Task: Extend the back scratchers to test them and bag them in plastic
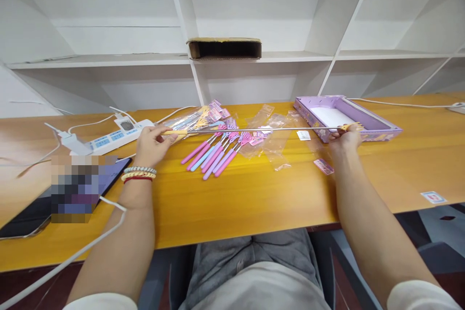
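Note:
Stretched out level above the table is a yellow telescopic back scratcher (269, 129) with a long thin metal rod. Its yellow handle is in my left hand (151, 144), fingers closed round it. At the other end, my right hand (346, 141) grips the yellow claw head, partly hidden by the fingers. Below the rod lie several collapsed pink, blue and purple back scratchers (214, 157), fanned side by side. Behind them is a heap of back scratchers in clear wrappers (189, 118). Loose clear plastic wrappers (278, 143) lie to their right.
A purple open box (381, 128) stands behind my right hand. Left are a white power strip (112, 140) with cables and a tablet (112, 172). A pink label (323, 166) and a sticker (433, 197) lie right. White shelves hold a cardboard box (225, 40).

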Demonstrator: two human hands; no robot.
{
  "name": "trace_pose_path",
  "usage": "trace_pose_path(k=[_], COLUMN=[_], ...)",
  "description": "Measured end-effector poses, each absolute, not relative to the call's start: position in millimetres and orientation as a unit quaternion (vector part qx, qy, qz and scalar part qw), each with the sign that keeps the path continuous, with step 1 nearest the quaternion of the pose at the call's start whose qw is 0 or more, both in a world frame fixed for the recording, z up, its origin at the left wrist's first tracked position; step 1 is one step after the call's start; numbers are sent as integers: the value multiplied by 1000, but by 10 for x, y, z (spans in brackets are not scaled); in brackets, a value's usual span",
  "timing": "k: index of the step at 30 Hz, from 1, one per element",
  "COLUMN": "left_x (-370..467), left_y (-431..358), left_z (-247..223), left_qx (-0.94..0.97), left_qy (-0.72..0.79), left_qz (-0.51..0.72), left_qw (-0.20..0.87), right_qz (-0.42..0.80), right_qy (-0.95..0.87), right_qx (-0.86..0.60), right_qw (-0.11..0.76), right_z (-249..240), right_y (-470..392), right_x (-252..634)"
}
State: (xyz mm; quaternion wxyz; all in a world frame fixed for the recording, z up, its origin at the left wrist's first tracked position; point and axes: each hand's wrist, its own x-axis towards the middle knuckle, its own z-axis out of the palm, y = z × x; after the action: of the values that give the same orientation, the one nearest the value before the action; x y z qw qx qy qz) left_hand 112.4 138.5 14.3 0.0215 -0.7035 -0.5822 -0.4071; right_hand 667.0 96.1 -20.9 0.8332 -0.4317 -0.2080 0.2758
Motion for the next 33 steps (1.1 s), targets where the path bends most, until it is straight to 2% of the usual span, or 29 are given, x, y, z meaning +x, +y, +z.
trace_pose_path(k=[6,9,12,18,22,29,33], left_x=[1146,1356,1623,1894,2041,2207,2330], left_y=[1353,1296,1217,1098,1034,946,880], left_z=[145,174,202,224,225,279,287], left_qx=[-708,-744,-791,-808,-825,-828,-844], left_qy=[-600,-577,-541,-528,-512,-512,-486], left_qz=[-371,-331,-275,-246,-231,-221,-206], left_qw=[-20,-66,-79,-81,-66,-62,-101], right_qz=[293,326,348,389,408,401,418], right_qy=[-70,-84,-189,-345,-438,-477,-546], right_qx=[-424,-425,-399,-333,-347,-347,-369], right_qw=[854,841,827,787,722,700,626], right_z=[-120,-42,15,65,55,11,-19], right_y=[955,987,993,901,861,839,786], right_x=[6500,6232,5941,5633,5463,5400,5266])
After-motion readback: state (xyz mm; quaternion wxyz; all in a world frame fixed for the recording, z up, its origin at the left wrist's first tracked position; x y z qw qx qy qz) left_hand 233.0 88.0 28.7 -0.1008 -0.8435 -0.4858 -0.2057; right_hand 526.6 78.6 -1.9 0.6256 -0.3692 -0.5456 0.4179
